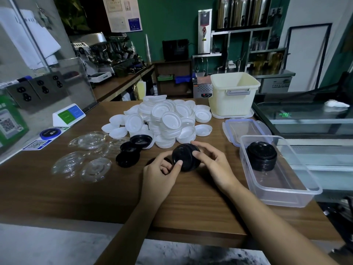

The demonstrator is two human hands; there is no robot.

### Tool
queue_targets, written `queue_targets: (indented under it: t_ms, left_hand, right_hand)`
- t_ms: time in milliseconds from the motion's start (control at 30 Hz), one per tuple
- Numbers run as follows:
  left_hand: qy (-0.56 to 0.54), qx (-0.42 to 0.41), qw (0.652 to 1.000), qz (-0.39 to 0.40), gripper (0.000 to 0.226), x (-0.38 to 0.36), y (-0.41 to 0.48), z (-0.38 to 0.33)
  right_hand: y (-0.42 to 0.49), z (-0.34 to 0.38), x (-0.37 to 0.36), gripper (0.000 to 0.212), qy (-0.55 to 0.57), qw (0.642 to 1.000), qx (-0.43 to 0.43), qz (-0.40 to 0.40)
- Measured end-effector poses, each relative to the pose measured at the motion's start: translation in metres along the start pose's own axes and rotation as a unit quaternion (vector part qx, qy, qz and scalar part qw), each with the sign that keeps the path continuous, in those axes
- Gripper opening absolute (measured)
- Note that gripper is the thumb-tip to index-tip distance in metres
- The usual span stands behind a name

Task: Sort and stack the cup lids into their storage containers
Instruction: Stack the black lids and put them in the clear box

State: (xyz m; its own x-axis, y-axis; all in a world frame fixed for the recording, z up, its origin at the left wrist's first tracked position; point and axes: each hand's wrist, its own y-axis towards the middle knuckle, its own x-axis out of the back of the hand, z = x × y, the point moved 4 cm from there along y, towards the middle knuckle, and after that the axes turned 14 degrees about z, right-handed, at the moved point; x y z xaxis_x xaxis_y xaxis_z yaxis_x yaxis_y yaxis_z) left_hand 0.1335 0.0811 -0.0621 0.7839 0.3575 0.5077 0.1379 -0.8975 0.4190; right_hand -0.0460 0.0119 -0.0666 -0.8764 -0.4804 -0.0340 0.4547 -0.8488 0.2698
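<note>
Both hands grip a small stack of black lids tilted on edge just above the wooden counter. My left hand presses its thumb on the stack's face; my right hand clasps the right side. Another black lid lies partly hidden under my left hand. Loose black lids lie to the left. A big heap of white lids fills the middle back. Clear lids are spread at the left. A stack of black lids stands inside the clear rectangular container at the right.
A cream bin with a grey handle stands behind the clear container, with a clear clip-on lid lying flat between them. QR-code signs and a glass panel line the left side. The counter's front edge runs close below my forearms.
</note>
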Motion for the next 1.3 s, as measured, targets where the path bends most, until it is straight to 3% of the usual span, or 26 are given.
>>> queue_targets:
  t_ms: [300,533,800,1033,1133,1300]
  left_hand:
    - [0.055,-0.039,0.997,-0.037,0.019,0.001,0.001,0.003]
    - [-0.002,-0.019,1.000,0.024,0.024,-0.003,0.003,0.004]
    - [-0.005,-0.031,0.999,0.019,0.020,-0.001,0.002,0.002]
    - [0.046,-0.066,0.997,0.017,0.017,-0.002,0.002,0.001]
    - [0.066,-0.062,0.995,0.039,0.029,-0.002,0.000,0.000]
    - [0.194,-0.069,0.973,0.103,0.044,0.024,-0.007,0.015]
  right_hand:
    - [0.000,0.002,-0.003,0.030,-0.021,1.000,0.002,0.022]
    - [0.001,0.001,-0.004,0.039,0.000,0.999,0.010,0.051]
    - [0.002,-0.003,-0.003,0.033,-0.003,0.998,0.011,0.057]
    - [0.002,-0.004,-0.003,0.030,0.003,0.998,0.019,0.061]
    - [0.002,-0.004,-0.001,0.029,0.003,0.998,0.019,0.059]
    - [0.003,-0.006,0.001,0.024,-0.029,0.999,0.026,0.034]
